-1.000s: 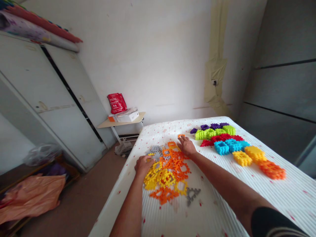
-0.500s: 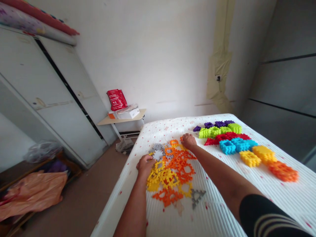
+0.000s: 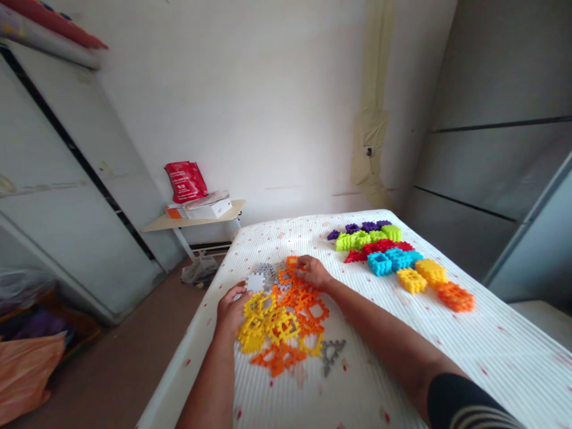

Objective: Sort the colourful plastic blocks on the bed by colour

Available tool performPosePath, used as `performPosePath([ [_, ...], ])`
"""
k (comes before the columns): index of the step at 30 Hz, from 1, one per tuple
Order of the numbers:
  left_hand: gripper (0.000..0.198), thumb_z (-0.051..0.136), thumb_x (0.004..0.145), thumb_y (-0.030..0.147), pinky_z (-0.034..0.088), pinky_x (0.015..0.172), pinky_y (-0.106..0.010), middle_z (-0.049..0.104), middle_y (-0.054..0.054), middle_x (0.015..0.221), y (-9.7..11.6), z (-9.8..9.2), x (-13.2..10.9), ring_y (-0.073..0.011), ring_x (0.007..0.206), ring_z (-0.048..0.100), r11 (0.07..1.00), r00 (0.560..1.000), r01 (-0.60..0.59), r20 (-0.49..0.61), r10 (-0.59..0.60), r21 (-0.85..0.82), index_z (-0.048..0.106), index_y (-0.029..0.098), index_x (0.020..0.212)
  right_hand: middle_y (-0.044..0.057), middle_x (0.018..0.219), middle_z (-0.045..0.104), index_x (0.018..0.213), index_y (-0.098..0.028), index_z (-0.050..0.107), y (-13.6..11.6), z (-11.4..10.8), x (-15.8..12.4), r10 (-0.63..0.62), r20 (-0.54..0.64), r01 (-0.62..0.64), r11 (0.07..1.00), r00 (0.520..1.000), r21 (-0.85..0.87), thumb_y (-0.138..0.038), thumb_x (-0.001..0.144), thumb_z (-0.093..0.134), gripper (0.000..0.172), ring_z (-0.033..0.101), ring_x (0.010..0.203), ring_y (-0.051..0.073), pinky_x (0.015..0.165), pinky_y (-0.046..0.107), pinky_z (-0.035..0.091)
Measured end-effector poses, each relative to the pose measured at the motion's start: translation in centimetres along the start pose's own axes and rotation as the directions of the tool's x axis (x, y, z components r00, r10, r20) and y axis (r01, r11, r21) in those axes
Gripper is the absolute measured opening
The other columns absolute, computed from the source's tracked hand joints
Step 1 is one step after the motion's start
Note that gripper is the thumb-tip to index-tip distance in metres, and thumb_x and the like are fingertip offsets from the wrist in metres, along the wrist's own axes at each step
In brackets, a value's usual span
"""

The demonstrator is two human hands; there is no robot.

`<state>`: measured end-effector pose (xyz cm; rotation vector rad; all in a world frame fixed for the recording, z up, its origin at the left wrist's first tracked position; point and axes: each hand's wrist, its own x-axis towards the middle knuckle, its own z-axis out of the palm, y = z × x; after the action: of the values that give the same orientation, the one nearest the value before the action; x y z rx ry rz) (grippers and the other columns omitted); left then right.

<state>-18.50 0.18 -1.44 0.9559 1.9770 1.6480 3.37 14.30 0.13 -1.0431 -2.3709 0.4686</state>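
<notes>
A loose heap of flat interlocking plastic pieces [image 3: 286,316], yellow, orange and grey, lies on a white ribbed mattress [image 3: 402,363]. My left hand [image 3: 232,307] rests at the heap's left edge, fingers curled onto a pale grey square piece [image 3: 255,282]. My right hand [image 3: 314,271] sits at the heap's far side, fingers pinched on an orange piece [image 3: 292,263]. A grey triangular piece [image 3: 332,351] lies at the near edge of the heap.
Sorted stacks of pieces, purple, lime, red, blue [image 3: 385,263], yellow and orange [image 3: 456,296], line the mattress's far right. A small side table [image 3: 192,221] with a red bag [image 3: 184,181] stands by the wall. Grey wardrobe doors [image 3: 58,220] fill the left; the floor lies below.
My right hand has drawn back from the far orange piece toward the heap, closing on it. My left hand has shifted onto the grey square. The camera has swung right.
</notes>
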Motion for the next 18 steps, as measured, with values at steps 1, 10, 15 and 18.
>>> performPosePath([
  [1, 0.033, 0.070, 0.050, 0.044, 0.048, 0.066, -0.027, 0.069, -0.007, 0.099, -0.1, 0.0, 0.1, -0.0223, 0.084, 0.064, 0.998, 1.000, 0.009, 0.010, -0.008, -0.065, 0.061, 0.017, 0.066, 0.004, 0.101, 0.066, 0.094, -0.017, 0.063, -0.3, 0.1, -0.5, -0.047, -0.005, 0.047, 0.999, 0.999, 0.012, -0.024, 0.080, 0.058, 0.016, 0.060, 0.093, 0.015, 0.081, 0.025, 0.044],
  [10, 0.034, 0.074, 0.041, 0.034, 0.045, 0.060, -0.026, 0.065, -0.001, 0.080, 0.0, 0.1, 0.3, -0.0160, 0.068, 0.058, 0.962, 0.993, 0.113, -0.005, -0.118, -0.248, 0.060, 0.017, 0.067, 0.011, 0.115, 0.062, 0.105, -0.016, 0.060, -2.1, -0.4, -3.9, -0.451, -0.059, 0.453, 0.891, 0.891, 0.029, -0.023, 0.077, 0.060, 0.030, 0.052, 0.115, 0.021, 0.100, 0.036, 0.039],
  [15, 0.033, 0.073, 0.040, 0.035, 0.044, 0.061, -0.027, 0.061, 0.002, 0.067, -0.3, -0.2, 0.5, -0.0162, 0.066, 0.056, 0.970, 0.992, 0.062, -0.090, -0.085, -0.236, 0.060, 0.018, 0.065, 0.013, 0.122, 0.058, 0.105, -0.016, 0.058, -2.5, -0.5, -6.2, -0.582, -0.075, 0.585, 0.810, 0.810, 0.035, -0.023, 0.079, 0.055, 0.028, 0.053, 0.114, 0.021, 0.095, 0.035, 0.044],
  [18, 0.030, 0.073, 0.043, 0.035, 0.043, 0.058, -0.027, 0.057, 0.004, 0.060, -0.8, -0.5, 0.8, -0.0149, 0.060, 0.053, 0.979, 0.990, 0.000, -0.137, -0.029, -0.202, 0.060, 0.018, 0.065, 0.013, 0.122, 0.058, 0.100, -0.016, 0.058, -2.6, -0.9, -7.7, -0.615, -0.097, 0.619, 0.785, 0.783, 0.026, -0.023, 0.080, 0.053, 0.022, 0.054, 0.111, 0.020, 0.093, 0.033, 0.046],
])
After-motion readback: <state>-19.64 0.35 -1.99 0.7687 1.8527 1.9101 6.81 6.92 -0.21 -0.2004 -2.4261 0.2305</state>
